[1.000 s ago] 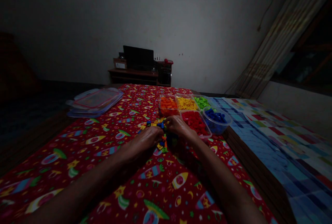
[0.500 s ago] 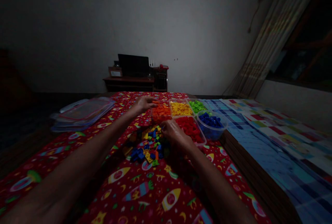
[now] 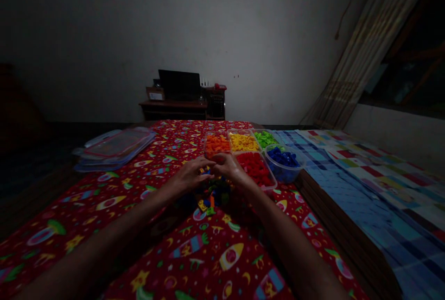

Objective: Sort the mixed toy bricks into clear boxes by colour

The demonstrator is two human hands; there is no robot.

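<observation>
A mixed heap of small plastic building blocks [image 3: 211, 200] lies on the red patterned tablecloth, partly covered by both hands. Over its left side is my left hand [image 3: 190, 175], thumb and fingers apart, with bits of blue and yellow showing in the gap behind. My right hand [image 3: 230, 169] is over the heap's far right side, its fingers bent together and nearly meeting the left ones; whatever they hold is hidden. Beyond the hands, clear tubs hold orange blocks [image 3: 217, 143], yellow blocks [image 3: 244, 142], green blocks [image 3: 264, 139], red blocks [image 3: 255, 169] and blue blocks [image 3: 282, 157].
Stacked clear lids [image 3: 116, 148] lie at the table's left edge. A bed with a blue checked sheet [image 3: 347, 193] adjoins on the right. By the far wall stands a low desk [image 3: 174, 107] with a dark monitor [image 3: 180, 86].
My left hand has come back from the orange tub to the heap, beside my right hand. The right hand stays near the heap's far side, its fingers now turned further left.
</observation>
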